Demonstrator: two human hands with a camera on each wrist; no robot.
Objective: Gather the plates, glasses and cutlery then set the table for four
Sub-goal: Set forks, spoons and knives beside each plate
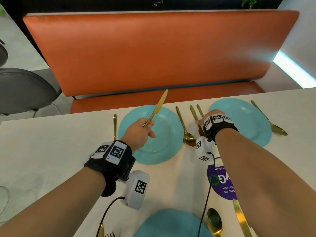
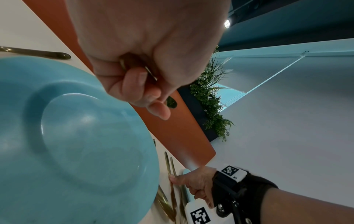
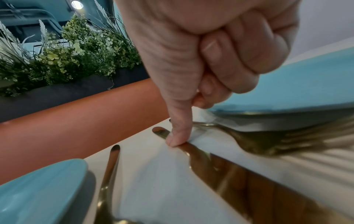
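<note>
My left hand (image 1: 140,132) grips a gold knife (image 1: 158,106) by its handle, blade pointing up and away, raised above the far left blue plate (image 1: 162,146). The left wrist view shows those fingers (image 2: 143,84) curled round the handle over that plate (image 2: 76,136). My right hand (image 1: 210,118) is down between the two far plates. Its thumb tip (image 3: 174,139) presses the handle of a second gold knife (image 3: 229,174) lying on the table, while the other fingers are curled in. A gold fork (image 3: 258,139) lies just beside it, by the far right plate (image 1: 248,120).
A gold spoon (image 1: 183,127) lies right of the left plate and a fork (image 1: 114,125) left of it. Another spoon (image 1: 268,118) lies right of the right plate. A near plate (image 1: 171,223) has cutlery around it. A purple sticker (image 1: 222,182) marks the white table (image 1: 51,142). An orange bench (image 1: 153,48) stands beyond.
</note>
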